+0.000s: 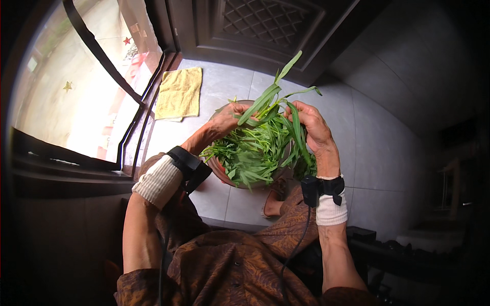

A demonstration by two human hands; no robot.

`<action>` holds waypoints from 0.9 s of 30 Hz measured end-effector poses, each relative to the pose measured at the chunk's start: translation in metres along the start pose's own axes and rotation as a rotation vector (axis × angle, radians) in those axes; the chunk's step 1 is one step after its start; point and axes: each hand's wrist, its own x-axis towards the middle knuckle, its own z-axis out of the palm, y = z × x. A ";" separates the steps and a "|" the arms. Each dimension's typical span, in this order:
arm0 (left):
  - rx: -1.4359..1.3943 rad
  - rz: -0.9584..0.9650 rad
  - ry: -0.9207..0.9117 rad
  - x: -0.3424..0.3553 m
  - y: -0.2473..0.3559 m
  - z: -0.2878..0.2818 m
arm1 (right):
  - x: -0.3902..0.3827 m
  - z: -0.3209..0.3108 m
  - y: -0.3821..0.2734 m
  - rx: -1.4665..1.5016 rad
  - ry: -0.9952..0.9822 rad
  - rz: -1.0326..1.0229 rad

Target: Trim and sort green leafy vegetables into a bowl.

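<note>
Greens (255, 164) lie heaped in a round bowl (218, 171); above them we hold a leafy sprig (264, 103), left hand (228, 122) fingers closed on it, partly leaf-hidden, right hand (314, 127) fingers pinching its stem. Yellow cloth (179, 93) rests on the floor (375, 153).

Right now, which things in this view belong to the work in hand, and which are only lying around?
In the work:
- long-leaved green stalks, held by left hand and right hand
- loose greens below
- round basin holding them

Lying around:
- yellow towel, untouched, left of the basin
</note>
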 end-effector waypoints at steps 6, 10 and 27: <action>-0.048 -0.113 0.016 -0.005 0.009 0.000 | -0.004 0.002 -0.007 -0.142 -0.016 0.050; -0.027 -0.126 0.000 -0.002 0.006 0.002 | -0.006 0.003 -0.009 -0.120 0.050 0.089; 0.028 -0.183 -0.111 -0.005 -0.007 0.002 | -0.002 -0.042 -0.007 0.104 0.345 -0.253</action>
